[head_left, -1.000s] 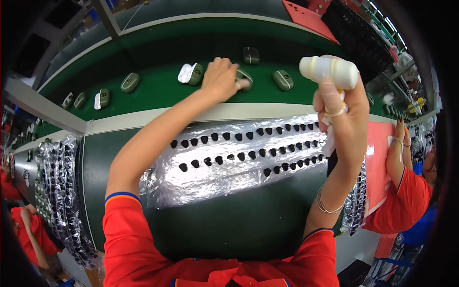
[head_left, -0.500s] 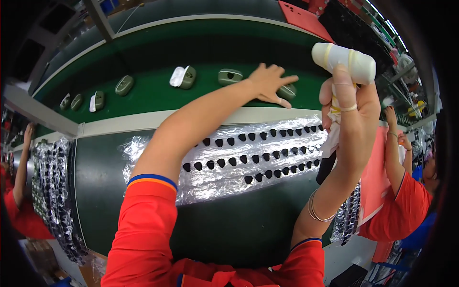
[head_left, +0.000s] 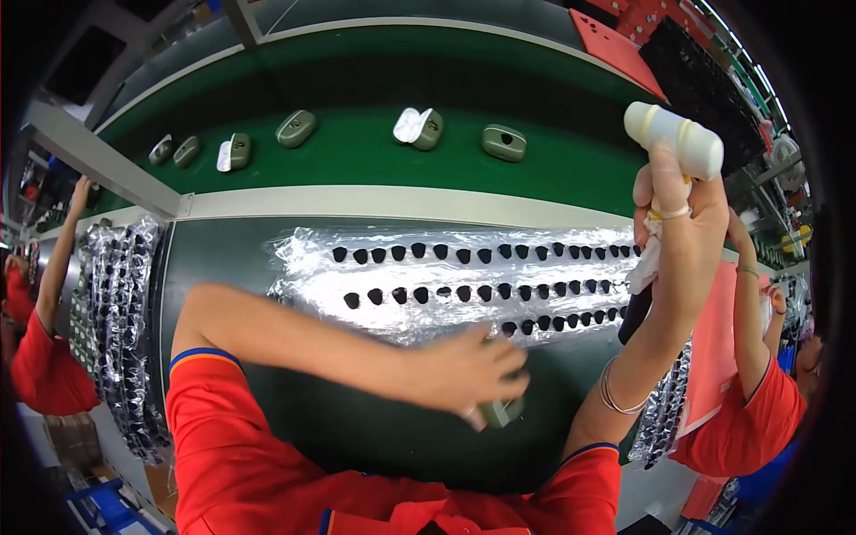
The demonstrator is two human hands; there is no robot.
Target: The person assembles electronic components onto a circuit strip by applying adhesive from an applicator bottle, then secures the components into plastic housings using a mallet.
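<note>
Over the dark green bench top, my left hand (head_left: 471, 370) is closed on a small olive-green case (head_left: 505, 411) just below the plastic sheet. Motion smears the fingers, and they hide part of the case. Raised on the right, my right hand (head_left: 682, 201) grips a mallet with a white cylindrical head (head_left: 674, 140) bound by yellow bands. White wrapping covers its handle below the head. A clear plastic sheet (head_left: 312, 308) spreads across the bench between my arms, with rows of small black rounded pieces (head_left: 464, 256) on it.
Beyond a pale rail (head_left: 357, 201), a green conveyor belt (head_left: 339, 169) carries several olive cases, including an open one with a white inside (head_left: 419, 128). People in red work on both sides. A red board (head_left: 716, 343) lies at right, another plastic strip with black pieces (head_left: 125, 330) at left.
My left hand has come back from the belt to the bench, bringing an olive case with it. My right hand still holds the mallet raised. The view has shifted left.
</note>
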